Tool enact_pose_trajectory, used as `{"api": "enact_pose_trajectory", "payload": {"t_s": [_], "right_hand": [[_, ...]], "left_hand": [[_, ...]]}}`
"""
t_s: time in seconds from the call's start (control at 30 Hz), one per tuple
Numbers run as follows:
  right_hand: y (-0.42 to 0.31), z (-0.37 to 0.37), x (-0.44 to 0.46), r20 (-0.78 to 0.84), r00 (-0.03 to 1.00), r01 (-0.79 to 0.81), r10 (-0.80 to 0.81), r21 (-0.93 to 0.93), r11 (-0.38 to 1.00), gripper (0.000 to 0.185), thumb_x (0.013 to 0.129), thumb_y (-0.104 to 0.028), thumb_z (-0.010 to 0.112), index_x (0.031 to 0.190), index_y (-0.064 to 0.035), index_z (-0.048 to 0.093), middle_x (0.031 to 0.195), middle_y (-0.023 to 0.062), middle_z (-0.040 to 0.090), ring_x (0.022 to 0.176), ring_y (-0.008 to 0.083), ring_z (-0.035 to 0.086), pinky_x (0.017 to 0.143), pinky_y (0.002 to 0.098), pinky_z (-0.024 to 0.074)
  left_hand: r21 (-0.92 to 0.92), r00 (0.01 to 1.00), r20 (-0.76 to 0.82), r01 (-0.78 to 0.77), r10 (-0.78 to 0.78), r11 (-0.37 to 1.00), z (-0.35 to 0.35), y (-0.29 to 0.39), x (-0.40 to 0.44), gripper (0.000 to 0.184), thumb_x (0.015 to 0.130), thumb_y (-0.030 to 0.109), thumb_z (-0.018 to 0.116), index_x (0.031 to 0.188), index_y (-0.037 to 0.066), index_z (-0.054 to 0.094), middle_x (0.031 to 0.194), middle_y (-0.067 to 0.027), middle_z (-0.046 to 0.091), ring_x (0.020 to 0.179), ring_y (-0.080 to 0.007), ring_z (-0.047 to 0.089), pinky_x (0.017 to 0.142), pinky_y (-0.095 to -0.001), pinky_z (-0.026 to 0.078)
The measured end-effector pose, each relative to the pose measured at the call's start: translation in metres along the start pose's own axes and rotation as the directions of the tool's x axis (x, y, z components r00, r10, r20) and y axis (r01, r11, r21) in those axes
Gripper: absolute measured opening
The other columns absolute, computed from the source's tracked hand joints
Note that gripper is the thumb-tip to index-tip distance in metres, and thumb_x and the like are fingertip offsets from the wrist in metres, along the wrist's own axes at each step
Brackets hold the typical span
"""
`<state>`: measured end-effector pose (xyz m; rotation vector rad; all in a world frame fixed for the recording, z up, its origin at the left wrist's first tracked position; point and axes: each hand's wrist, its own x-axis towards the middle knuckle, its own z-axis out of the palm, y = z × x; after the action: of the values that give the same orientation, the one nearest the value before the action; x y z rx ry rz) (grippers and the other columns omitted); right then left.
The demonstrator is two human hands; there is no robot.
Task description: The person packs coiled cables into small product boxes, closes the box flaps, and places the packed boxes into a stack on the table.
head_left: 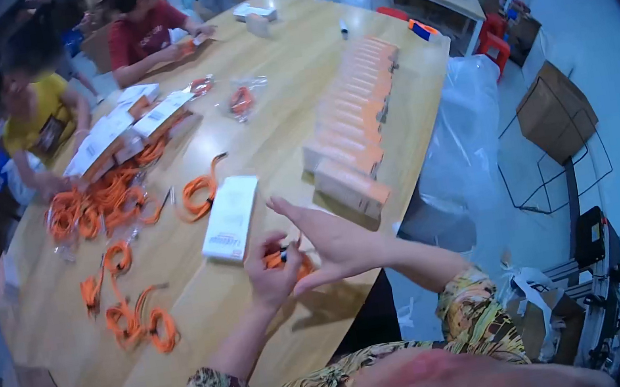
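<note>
My left hand (265,282) is closed around a coiled orange cable (275,260) near the front edge of the table. Just to its right, my right hand (345,243) is open, its fingers stretched out and the palm beside the coil. Part of the cable is hidden behind the hands. A white box (232,217) with small print lies flat just beyond my left hand. Another orange cable coil (201,198) rests left of that box. Closer on the left lie more loose orange cables (136,319).
Many upright orange-and-white boxes (354,127) stand in a row along the right side of the wooden table (267,64). A pile of orange cables (106,200) and white boxes (109,135) sits far left, near two seated people. Clear plastic sheeting (451,148) hangs beyond the right edge.
</note>
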<state>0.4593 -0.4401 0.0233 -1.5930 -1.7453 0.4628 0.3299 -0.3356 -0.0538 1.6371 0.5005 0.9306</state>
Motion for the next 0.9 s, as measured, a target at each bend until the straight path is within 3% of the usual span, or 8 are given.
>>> {"api": "enact_pose_trajectory", "payload": {"t_s": [0.03,0.07,0.17,0.23,0.33,0.4,0.57,0.9], "right_hand": [[-0.004,0.020,-0.001,-0.022,1.000,0.023,-0.022,0.009,1.000,0.115,0.071,-0.037,0.084,0.150,0.0049,0.012,0.146,0.0267,0.037,0.121,0.0375,0.050,0.100,0.0387,0.0419],[-0.022,0.032,-0.002,0.010,0.994,-0.108,0.110,0.325,0.939,0.105,0.072,-0.029,0.084,0.149,0.0012,0.020,0.139,0.0209,0.047,0.114,0.0305,0.054,0.098,0.0358,0.0431],[-0.055,0.076,0.006,0.026,0.999,-0.037,0.027,0.691,0.722,0.076,0.075,-0.014,0.079,0.138,-0.0022,0.038,0.120,0.0089,0.057,0.108,0.0179,0.052,0.098,0.0322,0.0424],[-0.058,0.097,0.010,0.098,0.995,-0.085,0.031,0.617,0.782,0.074,0.077,-0.018,0.078,0.137,0.0002,0.039,0.118,0.0142,0.059,0.092,0.0203,0.061,0.083,0.0300,0.0509],[-0.066,0.104,0.028,0.268,0.960,-0.241,0.078,0.656,0.716,0.069,0.078,-0.020,0.077,0.135,-0.0018,0.042,0.106,0.0114,0.062,0.076,0.0167,0.058,0.068,0.0271,0.0491],[-0.065,0.108,0.038,0.414,0.899,-0.403,0.141,0.660,0.633,0.064,0.080,-0.021,0.075,0.133,-0.0038,0.044,0.095,0.0086,0.065,0.061,0.0131,0.055,0.054,0.0243,0.0474],[-0.029,0.111,0.060,0.409,0.909,-0.347,-0.083,0.852,0.391,0.060,0.082,-0.026,0.074,0.132,-0.0061,0.046,0.081,0.0049,0.064,0.044,0.0096,0.043,0.038,0.0238,0.0340],[-0.008,0.145,0.102,0.280,0.958,-0.132,-0.057,0.612,0.780,0.048,0.085,-0.031,0.071,0.122,-0.0046,0.058,0.091,0.0068,0.067,0.075,0.0133,0.061,0.066,0.0226,0.0479]], "left_hand": [[-0.080,0.991,-0.056,-0.125,0.120,0.989,-0.006,0.009,-0.003,0.022,0.080,0.000,0.064,0.100,0.005,0.057,0.080,-0.0023,0.056,0.067,-0.0103,0.051,0.063,-0.0219,0.043],[-0.151,0.962,-0.132,-0.257,0.238,0.955,-0.014,0.019,-0.005,0.021,0.080,0.001,0.066,0.099,0.004,0.058,0.079,-0.0033,0.057,0.066,-0.0102,0.052,0.062,-0.0216,0.044],[-0.141,0.965,-0.174,-0.220,0.195,0.965,-0.056,0.059,-0.018,0.019,0.081,0.001,0.066,0.097,0.005,0.056,0.082,-0.0032,0.057,0.066,-0.0097,0.052,0.062,-0.0206,0.044],[-0.353,0.960,-0.266,-0.182,0.088,0.918,-0.074,0.073,-0.031,0.018,0.083,0.003,0.066,0.098,0.005,0.056,0.082,-0.0024,0.056,0.067,-0.0093,0.052,0.062,-0.0196,0.044],[-0.269,0.924,-0.364,-0.226,0.119,0.936,-0.099,0.085,-0.047,0.019,0.084,0.005,0.067,0.100,0.005,0.057,0.082,-0.0019,0.056,0.068,-0.0092,0.053,0.063,-0.0197,0.045],[-0.216,0.950,-0.285,-0.194,0.129,0.957,-0.112,0.089,-0.052,0.020,0.088,0.008,0.065,0.106,0.003,0.059,0.084,-0.0028,0.058,0.069,-0.0087,0.054,0.063,-0.0202,0.046],[-0.205,1.000,0.001,-0.006,0.007,0.979,-0.142,0.083,-0.046,0.027,0.095,0.016,0.060,0.117,0.001,0.059,0.090,-0.0037,0.060,0.072,-0.0084,0.053,0.065,-0.0187,0.044],[0.071,0.970,-0.240,-0.009,0.025,0.997,-0.147,0.046,-0.029,0.026,0.100,0.021,0.052,0.116,0.003,0.059,0.088,-0.0017,0.059,0.068,-0.0073,0.051,0.061,-0.0194,0.045]]}}
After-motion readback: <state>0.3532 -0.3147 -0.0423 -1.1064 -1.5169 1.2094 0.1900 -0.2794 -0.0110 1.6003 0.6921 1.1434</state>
